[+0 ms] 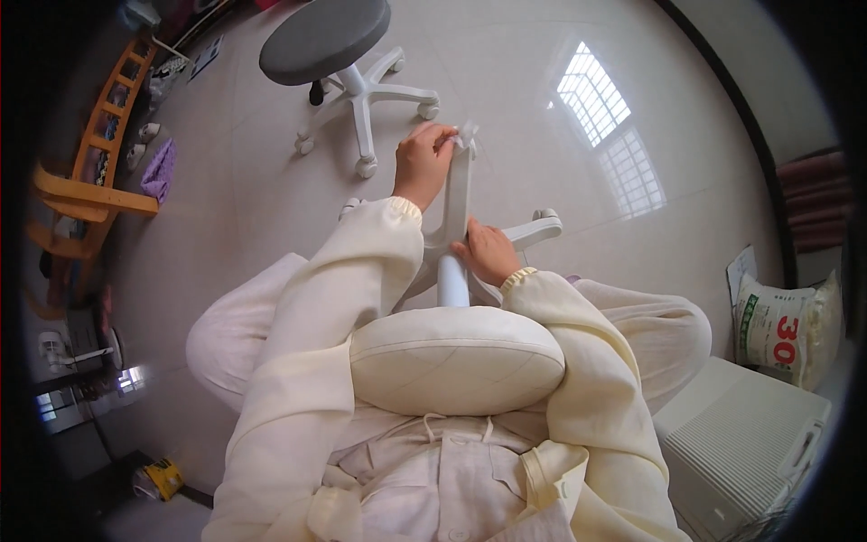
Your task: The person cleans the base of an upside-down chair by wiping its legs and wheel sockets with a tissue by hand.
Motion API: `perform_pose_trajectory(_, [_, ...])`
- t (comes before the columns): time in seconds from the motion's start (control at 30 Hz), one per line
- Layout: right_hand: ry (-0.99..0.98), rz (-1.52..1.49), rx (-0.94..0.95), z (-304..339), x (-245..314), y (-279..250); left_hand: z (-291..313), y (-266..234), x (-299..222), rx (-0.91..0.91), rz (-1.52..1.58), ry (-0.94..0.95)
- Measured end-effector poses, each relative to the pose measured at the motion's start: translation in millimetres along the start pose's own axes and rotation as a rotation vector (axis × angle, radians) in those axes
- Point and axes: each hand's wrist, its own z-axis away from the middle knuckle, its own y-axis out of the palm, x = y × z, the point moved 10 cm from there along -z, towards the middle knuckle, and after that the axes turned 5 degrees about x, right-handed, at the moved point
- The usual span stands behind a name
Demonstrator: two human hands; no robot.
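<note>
A white stool lies tipped over between my legs, its cream round seat (456,361) against my lap and its pale blue-white post (453,282) pointing away from me. One leg of its white base (458,199) stretches forward. At the tip of that leg, my left hand (424,164) has its fingers pinched together beside a small whitish, translucent-looking piece (465,137); whether that is a caster or a crumpled wipe I cannot tell. My right hand (490,254) grips the base near its hub, where the legs meet the post. A caster (545,215) shows on the right leg.
Ahead stands another stool with a grey seat (325,38) and wheeled white legs. To the left are a wooden rack (113,117) and a purple cloth (160,172). A white ridged box (741,443) and a printed sack (781,330) sit at the right on the tiled floor.
</note>
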Motion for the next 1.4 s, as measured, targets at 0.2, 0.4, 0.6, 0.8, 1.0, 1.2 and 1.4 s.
perform_pose_trajectory(0.2, [-0.024,0.051,-0.077,0.9,9.0,-7.1,57.4,6.2,47.0,0.166,-0.100,-0.146])
perform_pose_trajectory(0.4, [-0.008,0.037,-0.071,0.7,5.3,-5.5,41.1,6.4,51.0,0.174,-0.046,-0.179])
perform_pose_trajectory(0.6, [0.005,0.010,-0.059,2.2,3.4,-6.5,-3.5,4.9,33.7,0.093,0.004,-0.181])
perform_pose_trajectory(0.8, [0.021,0.039,-0.046,2.7,5.3,-7.1,26.8,9.0,68.0,0.106,0.077,-0.285])
perform_pose_trajectory(1.0, [0.008,0.032,-0.042,1.0,4.1,-3.2,-8.2,7.6,47.8,0.138,0.046,-0.254])
perform_pose_trajectory(1.2, [0.006,0.027,-0.050,1.1,3.2,-2.1,-2.1,4.5,42.4,0.143,-0.056,-0.229])
perform_pose_trajectory(1.4, [0.002,0.014,-0.084,2.6,4.2,-6.2,34.4,22.1,70.5,0.224,0.099,-0.334])
